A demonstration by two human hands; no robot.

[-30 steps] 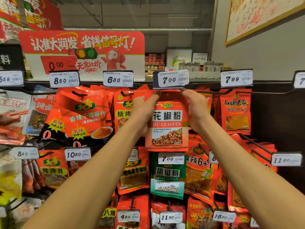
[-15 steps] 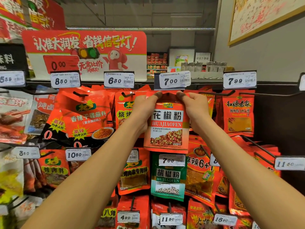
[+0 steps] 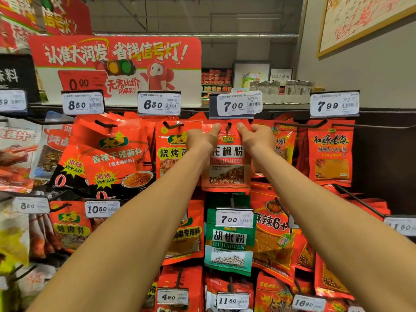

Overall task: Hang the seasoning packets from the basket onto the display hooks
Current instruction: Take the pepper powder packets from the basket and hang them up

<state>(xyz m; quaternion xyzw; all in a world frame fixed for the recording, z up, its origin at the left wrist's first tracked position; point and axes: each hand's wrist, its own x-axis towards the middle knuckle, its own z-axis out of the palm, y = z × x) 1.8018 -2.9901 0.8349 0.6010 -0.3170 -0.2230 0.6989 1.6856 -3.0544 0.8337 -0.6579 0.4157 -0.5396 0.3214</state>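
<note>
Both forearms reach up and forward from the bottom corners, converging on one red seasoning packet (image 3: 226,163) in the top row of the display. The left hand (image 3: 201,139) pinches the packet's upper left corner, thumb tip pointing up against the top edge; the right hand (image 3: 255,137) mirrors it on the upper right corner. Each grip is clenched on the packet, fingers curled behind it. Between the two thumbs the dark tip of a display hook (image 3: 228,126) shows through the packet's top strip, directly under a price tag (image 3: 236,105) reading 7.00.

The held packet carries white characters 花椒粉, partly covered by the left wrist, and blurred Latin lettering that looks like HUAJIAOFEN, over a picture of reddish peppercorns.

Below it hangs a green packet (image 3: 229,242) marked 胡椒粉 and HUJIAOFEN, with its own 7.00 tag. To the left, a large red pouch (image 3: 112,156) reads 香辣干碟蘸料 and 高辣, beneath a tag (image 3: 83,105) of 8.50; the next tag (image 3: 158,104) reads 6.80. To the right, a red packet (image 3: 329,152) shows 红源老家 under a tag (image 3: 334,106) of 7.99. A red promotional sign (image 3: 114,64) above reads 省钱信号灯 and 无需比价, with a traffic light and a red mascot. Lower tags read 10.50, 4.90, 11.50 and 16.90.
</note>
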